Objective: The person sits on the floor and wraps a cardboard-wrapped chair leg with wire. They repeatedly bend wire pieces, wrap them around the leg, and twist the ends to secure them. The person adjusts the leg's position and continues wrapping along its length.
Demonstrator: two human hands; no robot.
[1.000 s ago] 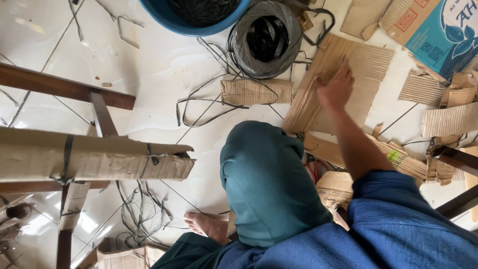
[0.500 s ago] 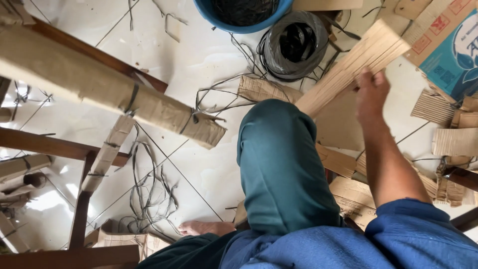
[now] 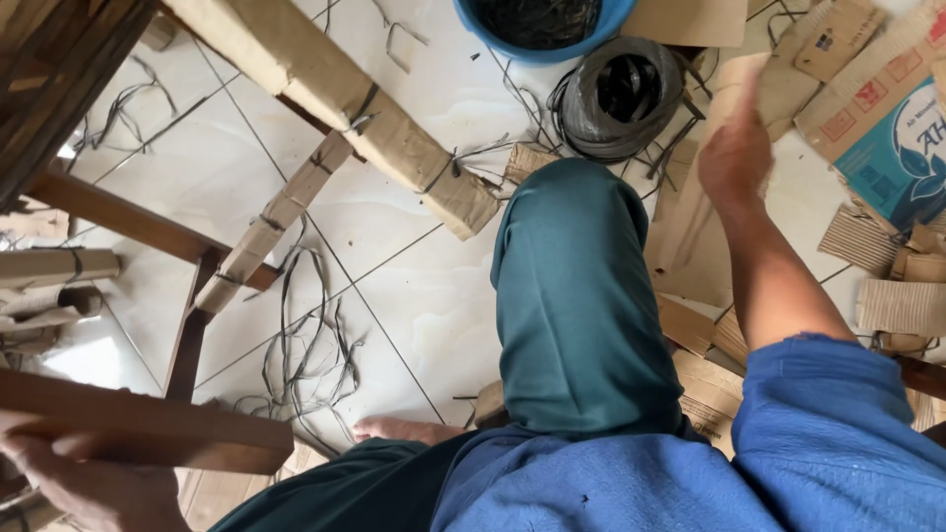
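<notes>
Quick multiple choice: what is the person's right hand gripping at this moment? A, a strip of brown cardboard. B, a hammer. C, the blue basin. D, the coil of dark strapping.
A: the right hand is closed on a strip of brown cardboard lifted above the floor, while the blue basin and the coil of dark strapping lie apart from it, untouched.

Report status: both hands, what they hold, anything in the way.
Right hand gripping a corrugated cardboard sheet, lifted off the floor. Left hand under a wooden frame rail. Raised knee sits between them; strap coil and cardboard scraps around.
</notes>
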